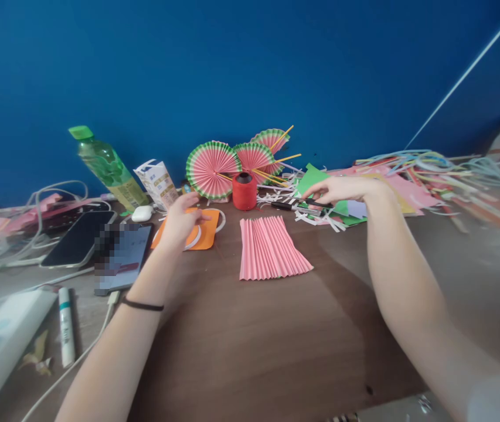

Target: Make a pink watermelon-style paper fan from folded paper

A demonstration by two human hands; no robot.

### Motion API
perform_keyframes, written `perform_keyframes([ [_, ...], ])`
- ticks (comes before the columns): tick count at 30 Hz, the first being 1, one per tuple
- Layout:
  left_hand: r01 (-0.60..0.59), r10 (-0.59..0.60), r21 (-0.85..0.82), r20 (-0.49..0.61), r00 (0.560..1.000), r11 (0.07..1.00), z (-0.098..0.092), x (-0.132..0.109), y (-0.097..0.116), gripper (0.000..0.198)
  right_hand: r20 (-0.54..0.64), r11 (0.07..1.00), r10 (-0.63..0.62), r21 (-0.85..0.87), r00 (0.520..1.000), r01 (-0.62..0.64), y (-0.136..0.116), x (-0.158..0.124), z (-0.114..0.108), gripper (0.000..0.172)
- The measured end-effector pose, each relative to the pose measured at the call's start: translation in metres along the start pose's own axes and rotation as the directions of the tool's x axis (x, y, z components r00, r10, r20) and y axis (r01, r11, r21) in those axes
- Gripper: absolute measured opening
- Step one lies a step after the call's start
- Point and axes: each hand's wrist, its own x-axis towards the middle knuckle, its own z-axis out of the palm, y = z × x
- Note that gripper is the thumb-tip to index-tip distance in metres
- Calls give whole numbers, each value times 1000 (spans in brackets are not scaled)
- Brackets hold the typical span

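A brown tabletop [250, 351] runs back to a deep blue wall [250, 70]. Nearest, in the middle, lies a pleated pink paper [271, 249], its folds fanning slightly toward the near edge. Beyond it to the left, the left hand [183, 220], fingers loosely spread, is over an orange card [208, 234]; the right hand [337, 190] bends down over a black-handled tool [281, 206] among paper scraps [335, 223]. Whether either hand grips anything, I cannot tell. Between them stands a red thread spool [244, 194], with pink-and-green paper fans [210, 167] behind.
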Motion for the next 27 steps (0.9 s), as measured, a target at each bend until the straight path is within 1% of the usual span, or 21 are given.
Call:
perform_keyframes([
  [1, -21, 22, 13, -43, 999, 1000, -4, 2, 3, 42, 2, 999, 44, -20, 999, -43, 2, 1, 0, 40],
  [3, -66, 66, 15, -74, 995, 998, -13, 4, 10, 34, 15, 993, 113, -48, 994, -112, 5, 4, 1, 41],
  [5, -122, 121, -4, -122, 985, 993, -19, 4, 18, 28, 41, 988, 152, -30, 988, -151, 5, 7, 4, 41],
  [7, -160, 153, -42, -131, 979, 986, -21, 2, 26, 24, 49, 983, 184, 4, 982, -185, 2, 9, 7, 39],
  [9, -155, 148, -115, -67, 987, 981, -20, -2, 33, 21, 6, 974, 227, -18, 974, -226, -3, 9, 9, 35],
  [11, -104, 113, -173, 44, 993, 980, -16, -8, 39, 19, -94, 958, 261, -99, 961, -270, -11, 7, 9, 27],
  [12, -84, 102, -185, 88, 991, 979, -13, -11, 42, 18, -161, 949, 260, -140, 952, -282, -16, 5, 9, 22],
  [14, -80, 110, -181, 159, 981, 980, -6, -18, 47, 20, -225, 948, 242, -154, 944, -280, -30, 1, 11, 16],
  [15, -85, 117, -175, 183, 976, 981, -3, -22, 49, 20, -271, 958, 199, -148, 942, -246, -38, -1, 13, 15],
  [16, -91, 122, -163, 194, 973, 982, 1, -26, 51, 18, -290, 982, 103, -122, 951, -144, -48, -3, 18, 17],
  [17, -105, 137, -159, 205, 969, 982, 4, -30, 53, 17, -267, 998, -37, -55, 963, 23, -58, -4, 24, 20],
  [18, -118, 154, -161, 226, 962, 980, 7, -34, 54, 16, -213, 980, -179, 48, 961, 193, -69, -6, 31, 25],
  [19, -126, 166, -169, 249, 954, 977, 10, -38, 55, 15, -132, 931, -304, 166, 943, 324, -80, -7, 40, 31],
  [20, -126, 172, -178, 274, 946, 976, 13, -41, 56, 15, -63, 866, -419, 273, 906, 420, -90, -7, 49, 38],
  [21, -124, 175, -186, 288, 941, 975, 15, -44, 57, 15, -9, 802, -510, 358, 860, 479, -100, -8, 58, 42],
  [22, -121, 174, -193, 291, 941, 974, 16, -46, 57, 16, 22, 753, -572, 411, 820, 514, -107, -8, 66, 43],
  [23, -118, 171, -196, 283, 944, 973, 17, -47, 57, 16, 63, 724, -610, 448, 790, 524, -113, -7, 72, 40],
  [25, -118, 166, -199, 249, 954, 973, 18, -47, 56, 15, 138, 704, -641, 497, 755, 507, -117, -7, 78, 27],
  [27, -117, 164, -206, 226, 960, 972, 17, -43, 53, 14, 147, 701, -641, 512, 754, 496, -113, -9, 74, 17],
])
